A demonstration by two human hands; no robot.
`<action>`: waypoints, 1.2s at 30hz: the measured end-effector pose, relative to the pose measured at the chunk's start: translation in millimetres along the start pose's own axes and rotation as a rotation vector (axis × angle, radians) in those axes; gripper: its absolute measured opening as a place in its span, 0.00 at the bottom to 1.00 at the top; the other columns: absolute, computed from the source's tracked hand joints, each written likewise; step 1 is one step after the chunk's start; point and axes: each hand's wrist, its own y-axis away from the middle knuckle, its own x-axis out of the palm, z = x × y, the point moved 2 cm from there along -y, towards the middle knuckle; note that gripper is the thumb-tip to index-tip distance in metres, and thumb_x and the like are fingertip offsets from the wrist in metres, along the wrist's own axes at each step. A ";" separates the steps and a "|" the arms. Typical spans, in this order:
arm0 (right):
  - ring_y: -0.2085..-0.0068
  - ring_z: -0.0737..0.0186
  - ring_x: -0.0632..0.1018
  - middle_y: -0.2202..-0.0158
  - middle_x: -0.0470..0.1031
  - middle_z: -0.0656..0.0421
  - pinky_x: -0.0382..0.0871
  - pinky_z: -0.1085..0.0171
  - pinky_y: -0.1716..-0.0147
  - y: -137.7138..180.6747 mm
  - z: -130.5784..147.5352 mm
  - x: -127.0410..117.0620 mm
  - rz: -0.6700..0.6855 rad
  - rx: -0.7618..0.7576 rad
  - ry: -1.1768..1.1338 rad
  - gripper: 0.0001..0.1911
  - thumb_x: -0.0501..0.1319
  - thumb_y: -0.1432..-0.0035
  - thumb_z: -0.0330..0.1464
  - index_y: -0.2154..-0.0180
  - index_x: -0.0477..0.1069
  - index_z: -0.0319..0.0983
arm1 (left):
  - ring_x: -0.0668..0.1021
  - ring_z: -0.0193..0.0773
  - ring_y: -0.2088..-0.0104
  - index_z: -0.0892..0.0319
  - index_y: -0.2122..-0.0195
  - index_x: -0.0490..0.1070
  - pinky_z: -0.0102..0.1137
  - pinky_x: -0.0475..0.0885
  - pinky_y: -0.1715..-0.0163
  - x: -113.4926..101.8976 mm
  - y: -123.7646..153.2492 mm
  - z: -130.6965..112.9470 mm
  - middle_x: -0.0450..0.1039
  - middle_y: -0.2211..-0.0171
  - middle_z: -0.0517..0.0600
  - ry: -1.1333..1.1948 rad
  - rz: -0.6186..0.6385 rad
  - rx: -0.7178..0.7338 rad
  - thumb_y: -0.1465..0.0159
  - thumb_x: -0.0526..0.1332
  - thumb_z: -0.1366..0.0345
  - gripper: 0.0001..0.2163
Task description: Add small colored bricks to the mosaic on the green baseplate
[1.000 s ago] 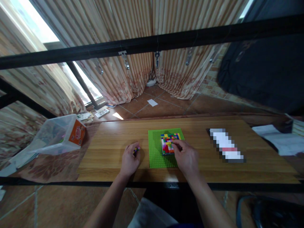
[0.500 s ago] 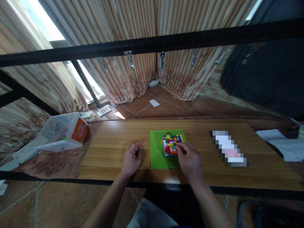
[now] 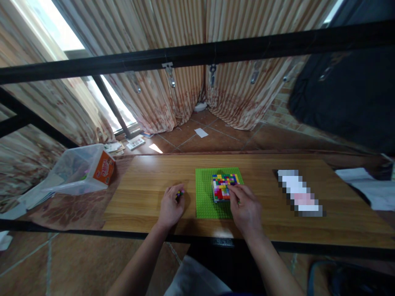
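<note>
On a green studded baseplate (image 3: 203, 197) sits a low block of multicoloured building bricks (image 3: 220, 181), toward the plate's right side. My right hand (image 3: 247, 207) is closed in a pinch, its fingertips touching the top of the block near its right front part; whatever lies between them is too small or hidden to make out. Left of the plate, my left hand (image 3: 172, 207) rests on the table, fingers curled round several small building bricks (image 3: 179, 193) in dark, yellow and purple colours. My right hand covers the block's front right corner.
The plate lies on a wooden table (image 3: 138, 176). A pixelated flat object (image 3: 299, 193) is at the right. On the left, a clear plastic bin (image 3: 83, 168) with an orange label stands beyond the table. A black bar (image 3: 191, 57) with hanging clips crosses above.
The whole view shifts slightly. My right fingertips stay at the block with only a slight change of pose, and my left hand keeps its place with its bricks.
</note>
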 end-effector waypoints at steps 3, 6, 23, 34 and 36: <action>0.57 0.57 0.76 0.59 0.76 0.52 0.71 0.57 0.54 -0.1 0.6 0.4 0.011 -0.003 0.020 0.16 0.51 0.37 0.32 0.59 0.78 0.40 | 0.76 0.43 0.56 0.57 0.54 0.70 0.40 0.72 0.53 0.0 0.3 -0.4 0.76 0.59 0.51 0.008 0.010 0.016 0.41 0.56 0.74 0.14; 0.56 0.56 0.76 0.59 0.76 0.51 0.71 0.56 0.54 -0.7 -0.3 1.9 0.021 -0.004 0.024 0.17 0.50 0.37 0.33 0.58 0.77 0.40 | 0.75 0.43 0.55 0.57 0.54 0.70 0.40 0.72 0.53 0.1 1.0 -0.3 0.76 0.58 0.51 0.012 0.017 0.016 0.42 0.56 0.75 0.15; 0.55 0.56 0.75 0.57 0.75 0.52 0.72 0.56 0.54 1.8 -6.1 3.1 0.093 -0.093 0.131 0.18 0.49 0.35 0.31 0.53 0.75 0.41 | 0.76 0.41 0.57 0.57 0.55 0.72 0.39 0.72 0.53 3.8 1.3 1.1 0.77 0.62 0.51 0.006 -0.011 -0.001 0.37 0.55 0.71 0.11; 0.55 0.61 0.77 0.57 0.76 0.54 0.73 0.61 0.54 34.1 40.8 0.3 -0.009 -0.086 -0.134 0.14 0.52 0.36 0.28 0.52 0.73 0.41 | 0.77 0.43 0.58 0.55 0.59 0.74 0.46 0.67 0.47 -9.7 6.4 -8.4 0.77 0.62 0.51 -0.037 -0.142 0.097 0.35 0.58 0.64 0.08; 0.56 0.62 0.77 0.58 0.76 0.55 0.74 0.63 0.56 41.6 47.7 2.7 0.046 -0.106 -0.192 0.15 0.52 0.36 0.26 0.52 0.72 0.41 | 0.78 0.41 0.58 0.55 0.58 0.74 0.44 0.68 0.47 -11.4 13.9 -19.3 0.78 0.61 0.50 0.056 -0.143 0.081 0.35 0.58 0.63 0.08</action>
